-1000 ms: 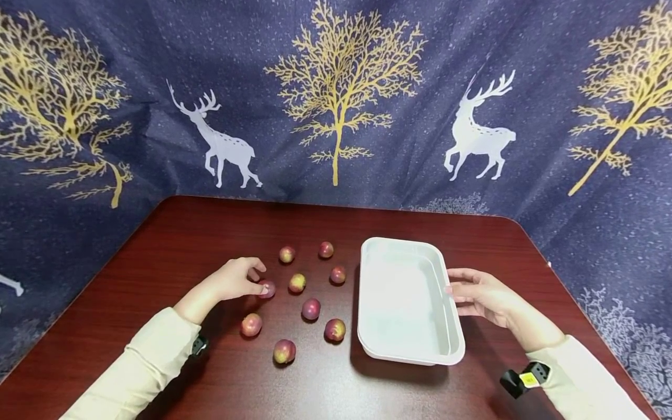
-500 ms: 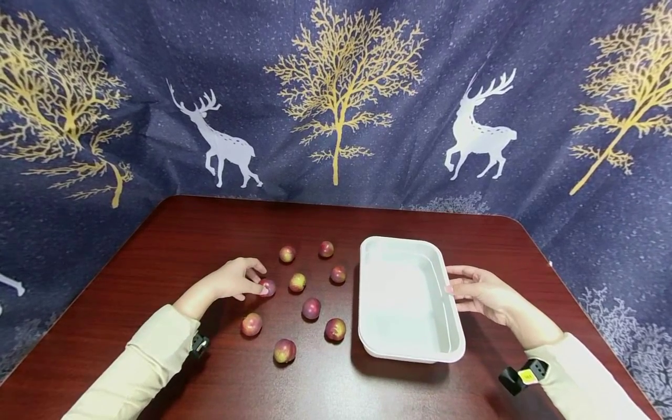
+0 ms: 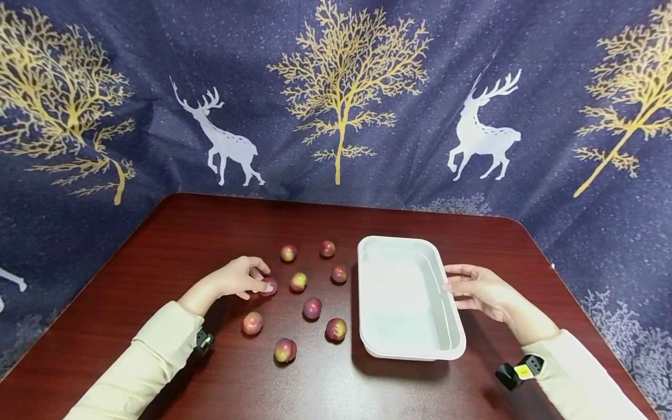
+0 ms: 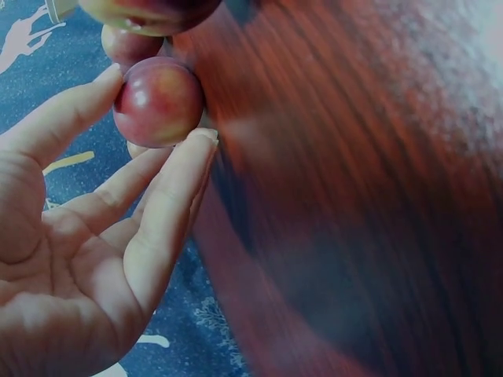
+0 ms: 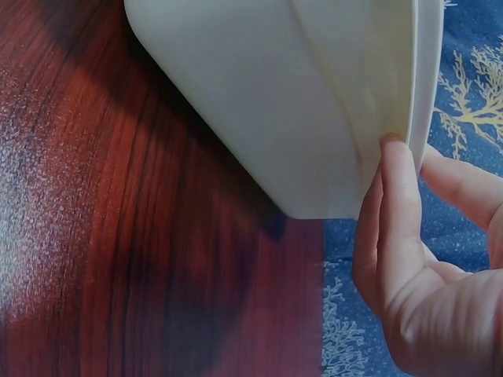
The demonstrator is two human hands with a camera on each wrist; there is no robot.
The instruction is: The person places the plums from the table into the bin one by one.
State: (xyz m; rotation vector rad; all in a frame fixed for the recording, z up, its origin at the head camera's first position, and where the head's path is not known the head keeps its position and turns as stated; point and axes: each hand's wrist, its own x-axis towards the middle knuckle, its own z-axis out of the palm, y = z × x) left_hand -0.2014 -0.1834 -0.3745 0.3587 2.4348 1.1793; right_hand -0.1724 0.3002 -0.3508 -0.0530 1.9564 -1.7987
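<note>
My left hand pinches a reddish plum between thumb and fingers, low over the table among several other plums. In the left wrist view the thumb presses one side of the fruit and the fingertips the other. On the right, a white rectangular tray with nothing in it has its right rim held by my right hand. The right wrist view shows the fingers against the tray's outer wall, with the thumb over at the other side of the rim.
Loose plums lie left of the tray, including a yellowish one beside the pinched fruit and a dark one near the tray's left wall. The dark red wooden table ends at a blue patterned cloth.
The tray and my right hand have shifted very slightly left, nearer the plums. My left hand stays at the same plum. The head view has moved a little.
</note>
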